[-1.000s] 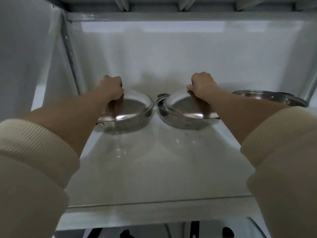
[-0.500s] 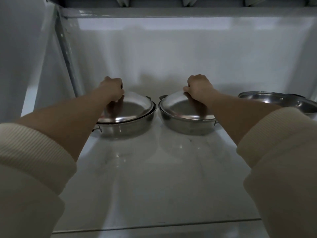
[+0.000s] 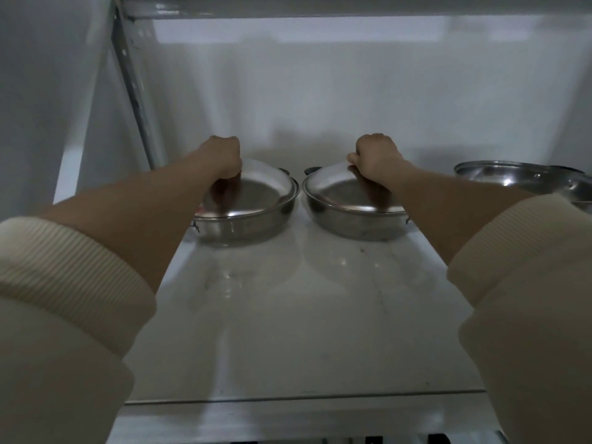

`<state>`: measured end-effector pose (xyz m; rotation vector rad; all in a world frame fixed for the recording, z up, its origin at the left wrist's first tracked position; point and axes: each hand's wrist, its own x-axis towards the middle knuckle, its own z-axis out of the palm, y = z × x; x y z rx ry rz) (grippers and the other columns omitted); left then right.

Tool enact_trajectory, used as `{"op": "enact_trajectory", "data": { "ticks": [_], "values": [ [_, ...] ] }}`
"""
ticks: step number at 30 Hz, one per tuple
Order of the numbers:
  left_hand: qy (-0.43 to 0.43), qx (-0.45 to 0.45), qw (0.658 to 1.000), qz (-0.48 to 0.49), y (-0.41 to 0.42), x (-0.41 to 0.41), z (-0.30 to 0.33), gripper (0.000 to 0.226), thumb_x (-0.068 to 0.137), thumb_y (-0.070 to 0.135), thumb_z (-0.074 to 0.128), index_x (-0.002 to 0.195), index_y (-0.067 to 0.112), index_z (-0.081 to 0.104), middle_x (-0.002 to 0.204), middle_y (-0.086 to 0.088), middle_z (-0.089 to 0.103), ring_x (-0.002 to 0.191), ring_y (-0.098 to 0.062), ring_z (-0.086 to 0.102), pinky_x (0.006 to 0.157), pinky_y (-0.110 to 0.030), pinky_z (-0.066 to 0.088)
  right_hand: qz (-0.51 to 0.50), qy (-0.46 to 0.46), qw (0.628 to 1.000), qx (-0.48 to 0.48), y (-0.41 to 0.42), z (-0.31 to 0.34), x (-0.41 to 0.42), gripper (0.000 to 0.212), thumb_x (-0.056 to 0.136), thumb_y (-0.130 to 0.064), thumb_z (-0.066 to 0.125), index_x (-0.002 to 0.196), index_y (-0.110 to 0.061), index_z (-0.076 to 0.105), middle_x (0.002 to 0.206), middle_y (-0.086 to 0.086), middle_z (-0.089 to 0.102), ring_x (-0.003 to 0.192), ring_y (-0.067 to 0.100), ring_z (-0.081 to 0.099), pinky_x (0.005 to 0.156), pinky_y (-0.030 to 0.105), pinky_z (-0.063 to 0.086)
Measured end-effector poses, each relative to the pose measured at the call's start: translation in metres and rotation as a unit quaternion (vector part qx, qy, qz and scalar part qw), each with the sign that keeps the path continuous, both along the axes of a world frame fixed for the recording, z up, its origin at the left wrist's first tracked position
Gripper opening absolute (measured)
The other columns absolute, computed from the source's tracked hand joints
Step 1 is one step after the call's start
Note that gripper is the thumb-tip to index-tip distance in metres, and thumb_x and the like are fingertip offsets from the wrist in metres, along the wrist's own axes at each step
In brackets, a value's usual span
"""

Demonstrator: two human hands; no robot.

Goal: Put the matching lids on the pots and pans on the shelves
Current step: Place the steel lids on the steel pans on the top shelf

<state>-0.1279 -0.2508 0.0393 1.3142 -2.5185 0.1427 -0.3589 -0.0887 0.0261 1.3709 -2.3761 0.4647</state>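
Note:
Two shallow steel pans stand side by side at the back of a white shelf (image 3: 288, 331). The left pan (image 3: 253, 224) carries a steel lid (image 3: 266, 193), and my left hand (image 3: 224, 157) is closed over that lid's knob. The right pan (image 3: 349, 224) carries its own steel lid (image 3: 342, 193), lying flat on the rim, with my right hand (image 3: 374, 155) closed over its knob. Both knobs are hidden under my fingers. A third steel pan (image 3: 519, 179) sits uncovered at the far right, partly cut off by the frame edge.
A grey metal upright (image 3: 134, 88) rises at the back left of the shelf. Another shelf board (image 3: 320, 8) runs overhead. A white wall closes off the back. My cream sleeves fill both lower corners.
Both lids have come down from a tilt to lie flat on their pans. My hands stay on the knobs. The view has shifted slightly.

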Motion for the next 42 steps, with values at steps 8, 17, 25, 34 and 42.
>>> {"op": "enact_trajectory", "data": {
  "ticks": [8, 17, 25, 34, 42],
  "values": [
    [0.001, 0.001, 0.999, 0.033, 0.008, -0.003, -0.005, 0.036, 0.098, 0.017, 0.039, 0.130, 0.003, 0.045, 0.131, -0.029, 0.044, 0.116, -0.047, 0.050, 0.099, -0.051, 0.044, -0.044, -0.011, 0.999, -0.017, 0.011, -0.004, 0.001, 0.039, 0.096, -0.031, 0.043, 0.117, -0.001, 0.056, 0.122, 0.023, 0.054, 0.117, 0.040, 0.046, 0.089, 0.041, 0.042],
    [0.005, -0.003, 0.999, 0.052, 0.015, -0.007, -0.011, 0.036, 0.099, 0.013, 0.040, 0.132, 0.001, 0.041, 0.133, -0.029, 0.038, 0.118, -0.050, 0.047, 0.100, -0.052, 0.042, -0.035, -0.011, 0.999, -0.006, 0.009, -0.002, 0.002, 0.032, 0.097, -0.022, 0.043, 0.107, 0.003, 0.059, 0.116, 0.026, 0.057, 0.113, 0.041, 0.048, 0.085, 0.038, 0.043],
    [-0.006, -0.029, 0.998, 0.053, 0.019, -0.005, -0.012, 0.033, 0.098, 0.010, 0.038, 0.128, -0.003, 0.042, 0.130, -0.030, 0.040, 0.118, -0.051, 0.047, 0.094, -0.050, 0.043, -0.036, -0.004, 0.999, -0.004, 0.010, -0.003, 0.004, 0.032, 0.097, -0.023, 0.043, 0.108, 0.003, 0.060, 0.117, 0.026, 0.058, 0.114, 0.041, 0.049, 0.085, 0.039, 0.044],
    [-0.018, -0.078, 0.991, 0.104, 0.045, -0.010, -0.002, 0.037, 0.099, 0.023, 0.038, 0.132, 0.008, 0.049, 0.132, -0.019, 0.039, 0.122, -0.037, 0.044, 0.093, -0.045, 0.043, -0.036, 0.021, 0.999, 0.000, 0.018, -0.001, 0.009, 0.038, 0.098, -0.029, 0.040, 0.121, -0.002, 0.054, 0.125, 0.020, 0.052, 0.120, 0.037, 0.042, 0.091, 0.042, 0.041],
    [0.019, -0.077, 0.996, -0.030, 0.103, -0.055, 0.013, 0.039, 0.098, 0.028, 0.033, 0.127, 0.007, 0.049, 0.128, -0.018, 0.043, 0.111, -0.038, 0.052, 0.084, -0.043, 0.042, 0.005, 0.022, 1.000, -0.008, 0.047, 0.006, 0.013, 0.040, 0.096, -0.032, 0.039, 0.120, -0.005, 0.054, 0.123, 0.019, 0.054, 0.116, 0.036, 0.048, 0.089, 0.043, 0.043]
  ]
}}
